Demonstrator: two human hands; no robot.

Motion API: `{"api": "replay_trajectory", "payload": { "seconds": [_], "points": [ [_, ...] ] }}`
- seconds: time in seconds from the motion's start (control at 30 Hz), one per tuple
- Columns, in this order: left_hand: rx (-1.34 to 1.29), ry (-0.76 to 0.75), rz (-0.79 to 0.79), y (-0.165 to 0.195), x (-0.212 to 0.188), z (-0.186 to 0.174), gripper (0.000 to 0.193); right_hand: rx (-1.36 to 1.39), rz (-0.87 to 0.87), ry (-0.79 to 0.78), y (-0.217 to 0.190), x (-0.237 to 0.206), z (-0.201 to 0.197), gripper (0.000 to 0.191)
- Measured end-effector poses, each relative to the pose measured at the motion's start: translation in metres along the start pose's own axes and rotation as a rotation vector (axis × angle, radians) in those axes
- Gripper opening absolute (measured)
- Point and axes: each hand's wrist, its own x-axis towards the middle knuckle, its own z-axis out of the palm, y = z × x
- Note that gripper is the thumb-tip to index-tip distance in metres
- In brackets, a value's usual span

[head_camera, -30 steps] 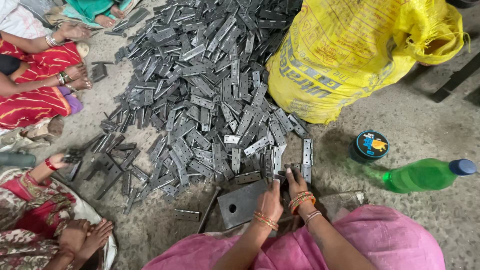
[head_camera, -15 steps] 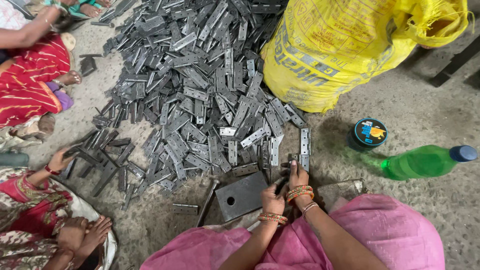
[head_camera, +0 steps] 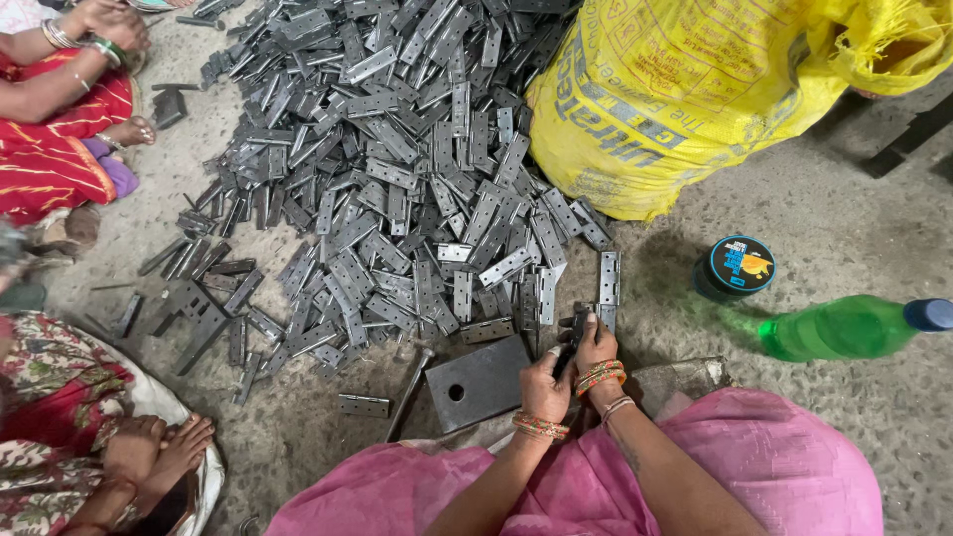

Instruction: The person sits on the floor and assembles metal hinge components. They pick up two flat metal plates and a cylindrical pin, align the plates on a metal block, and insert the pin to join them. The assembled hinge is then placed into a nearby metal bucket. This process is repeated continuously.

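My left hand (head_camera: 544, 384) and my right hand (head_camera: 596, 345) meet just below a big heap of grey metal hinge plates (head_camera: 417, 169) on the concrete floor. Both hands pinch one dark metal hinge piece (head_camera: 576, 326) between them, held upright. A square steel block with a hole (head_camera: 478, 382) lies flat just left of my left hand. A hammer (head_camera: 409, 389) rests beside that block. One hinge plate (head_camera: 609, 279) lies alone just above my right hand. Bangles ring both wrists, and pink cloth covers my lap.
A full yellow woven sack (head_camera: 695, 89) stands at the upper right. A small round tin (head_camera: 736, 266) and a green plastic bottle (head_camera: 844, 329) lie right of my hands. Other seated people in red (head_camera: 50, 149) and floral clothes (head_camera: 60, 417) sit at the left.
The view has drifted upward and left. My hands have drawn together on the hinge piece, staying at the lower edge of the heap beside the steel block.
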Motion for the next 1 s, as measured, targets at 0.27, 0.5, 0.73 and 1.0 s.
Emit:
{"api": "replay_trajectory", "payload": {
  "seconds": [0.27, 0.5, 0.73, 1.0],
  "points": [
    [0.131, -0.023, -0.082, -0.024, -0.008, 0.019, 0.010, 0.082, -0.110, 0.030, 0.000, 0.002, -0.003, 0.039],
    [0.288, 0.012, -0.106, -0.037, -0.005, 0.008, 0.016, -0.127, -0.151, -0.289, 0.011, -0.008, 0.003, 0.038],
    [0.541, -0.190, -0.197, -0.082, -0.007, -0.118, 0.038, -0.074, 0.254, -0.274, 0.002, -0.011, 0.019, 0.046],
    [0.987, -0.534, -0.754, -0.141, -0.023, -0.281, 0.027, -0.546, -0.015, -0.402, 0.012, -0.001, 0.030, 0.043]
  ]
}}
